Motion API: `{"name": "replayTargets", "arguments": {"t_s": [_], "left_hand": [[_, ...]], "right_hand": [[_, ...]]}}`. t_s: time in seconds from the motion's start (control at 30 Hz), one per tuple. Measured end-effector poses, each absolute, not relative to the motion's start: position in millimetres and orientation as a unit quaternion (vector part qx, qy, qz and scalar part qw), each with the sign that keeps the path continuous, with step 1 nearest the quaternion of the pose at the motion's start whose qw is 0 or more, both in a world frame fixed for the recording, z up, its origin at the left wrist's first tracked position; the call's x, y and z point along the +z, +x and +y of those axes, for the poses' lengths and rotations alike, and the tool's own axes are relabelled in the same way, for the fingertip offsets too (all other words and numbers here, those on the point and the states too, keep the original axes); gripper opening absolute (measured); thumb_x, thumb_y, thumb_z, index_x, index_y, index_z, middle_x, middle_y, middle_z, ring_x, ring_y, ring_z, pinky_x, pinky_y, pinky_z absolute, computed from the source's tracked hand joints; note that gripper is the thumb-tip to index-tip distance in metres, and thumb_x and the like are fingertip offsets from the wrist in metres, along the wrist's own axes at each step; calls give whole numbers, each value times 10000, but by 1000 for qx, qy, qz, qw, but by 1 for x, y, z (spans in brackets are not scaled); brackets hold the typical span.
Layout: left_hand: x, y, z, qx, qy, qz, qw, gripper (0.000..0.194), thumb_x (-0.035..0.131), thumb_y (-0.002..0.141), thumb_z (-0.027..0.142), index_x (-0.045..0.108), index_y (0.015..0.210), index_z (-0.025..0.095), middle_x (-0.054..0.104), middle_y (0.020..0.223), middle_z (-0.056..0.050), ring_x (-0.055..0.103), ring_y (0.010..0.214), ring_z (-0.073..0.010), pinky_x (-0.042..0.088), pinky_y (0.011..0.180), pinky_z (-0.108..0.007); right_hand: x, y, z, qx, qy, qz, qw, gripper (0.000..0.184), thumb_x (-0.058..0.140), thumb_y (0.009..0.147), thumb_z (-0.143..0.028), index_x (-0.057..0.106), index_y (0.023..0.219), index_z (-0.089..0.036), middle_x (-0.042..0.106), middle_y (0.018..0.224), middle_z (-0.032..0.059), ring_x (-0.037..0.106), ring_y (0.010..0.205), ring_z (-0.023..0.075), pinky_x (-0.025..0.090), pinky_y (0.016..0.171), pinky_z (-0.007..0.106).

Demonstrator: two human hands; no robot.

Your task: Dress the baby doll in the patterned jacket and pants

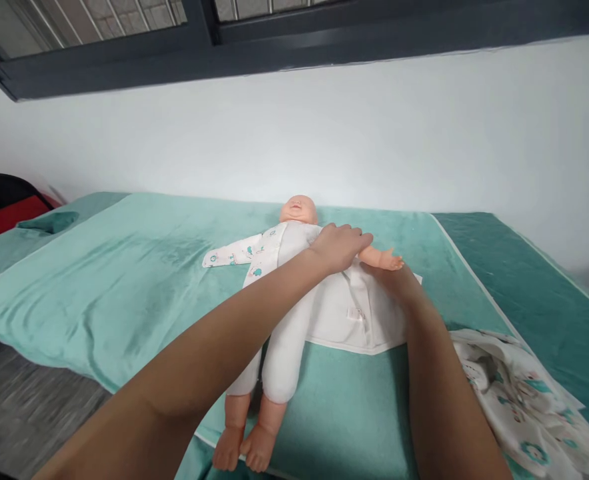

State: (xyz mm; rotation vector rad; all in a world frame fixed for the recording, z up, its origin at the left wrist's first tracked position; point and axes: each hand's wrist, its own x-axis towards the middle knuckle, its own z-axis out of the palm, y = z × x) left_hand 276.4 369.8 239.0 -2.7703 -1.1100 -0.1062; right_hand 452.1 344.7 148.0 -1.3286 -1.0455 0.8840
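**Left hand (343, 245) and right hand (385, 279) at a doll's bare plastic arm (380, 259)**

The left hand, fingers slightly bent, lies over the upper arm; whether it grips cannot be told. The right hand is mostly hidden beneath the forearm, its opening and hold unclear. Below them spreads a plain white cloth panel (337, 323) with a small tag. The bald, white-cloth-bodied doll (288, 343) lies face up, its other arm inside a white, teal-printed long sleeve (234, 253). Under it is a pale green velvety sheet (159, 267); crumpled white printed fabric (529, 413) sits beside the right forearm.
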Motion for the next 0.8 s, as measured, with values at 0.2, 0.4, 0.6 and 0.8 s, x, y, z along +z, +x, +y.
{"name": "replayTargets", "arguments": {"t_s": [0.2,0.4,0.6,0.8], "left_hand": [[244,278,360,-27,-894,-436,103,270,520,932,84,644,1159,163,672,1178,-145,555,1164,-293,419,924,-429],[239,288,357,12,-855,-505,116,297,519,974,196,650,1235,140,651,1255,-186,498,1230,-344,355,1055,-561],[225,291,358,-69,-857,-505,73,342,524,955,214,581,1272,97,600,1303,-186,526,1221,-322,331,1107,-537],[235,264,366,-177,-894,-395,-116,341,567,905,257,580,1245,242,595,1338,-82,567,1209,-252,405,1080,-421]], "right_hand": [[172,453,336,445,-517,-321,657,201,660,698,-299,476,635,-249,530,592,-26,517,564,157,462,496,281],[191,442,320,493,-375,-305,723,367,740,696,-272,378,647,-234,376,591,-83,411,509,81,419,477,203],[198,408,306,553,-326,-362,676,297,772,726,-382,524,830,-255,588,726,-42,634,686,175,584,655,316],[205,395,289,614,-299,-448,577,561,859,629,-397,624,1118,-255,713,977,27,703,903,235,595,693,321]]}}
